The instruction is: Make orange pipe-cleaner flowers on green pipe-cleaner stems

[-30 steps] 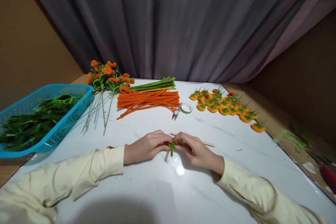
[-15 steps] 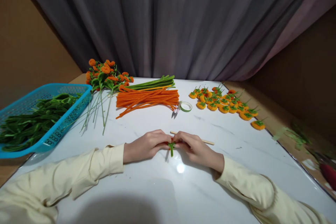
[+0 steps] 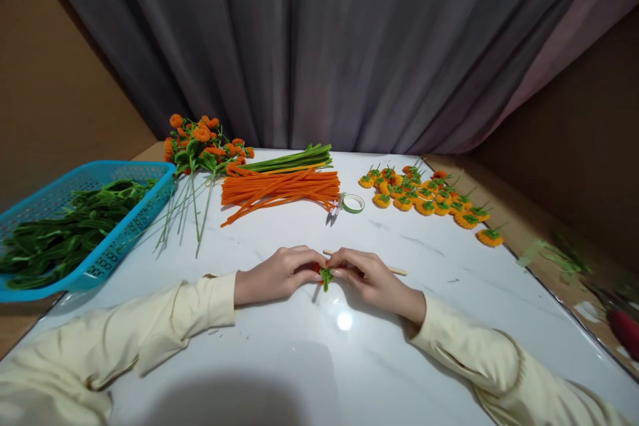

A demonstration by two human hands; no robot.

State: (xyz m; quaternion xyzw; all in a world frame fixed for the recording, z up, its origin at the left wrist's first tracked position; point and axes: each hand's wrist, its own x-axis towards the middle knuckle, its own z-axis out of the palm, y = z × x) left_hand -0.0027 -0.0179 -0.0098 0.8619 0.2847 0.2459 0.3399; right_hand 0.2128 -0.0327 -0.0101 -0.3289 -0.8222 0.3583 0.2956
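Note:
Between my two hands is a small pipe-cleaner flower (image 3: pixel 326 277), its green fuzzy part turned toward me and a bit of orange showing behind. My left hand (image 3: pixel 285 273) pinches it from the left with thumb and forefinger. From the right, my right hand (image 3: pixel 372 279) pinches the green part with its fingertips. Most of the orange is hidden by my fingers. A thin wooden stick (image 3: pixel 398 271) lies on the table behind my right hand, partly covered by it.
A blue basket (image 3: pixel 120 239) of green leaves stands left. Beyond my hands lie orange pipe cleaners (image 3: pixel 279 188), green stems (image 3: pixel 289 158), small scissors (image 3: pixel 333 213) and a tape roll (image 3: pixel 353 204). Finished-looking orange flowers (image 3: pixel 202 134) rest back left; several yellow-orange flower heads (image 3: pixel 424 206) sit right.
Both hands stay almost in place, still pinching the flower. Its green piece, which hung down as a longer strip, now looks shorter and tilted differently.

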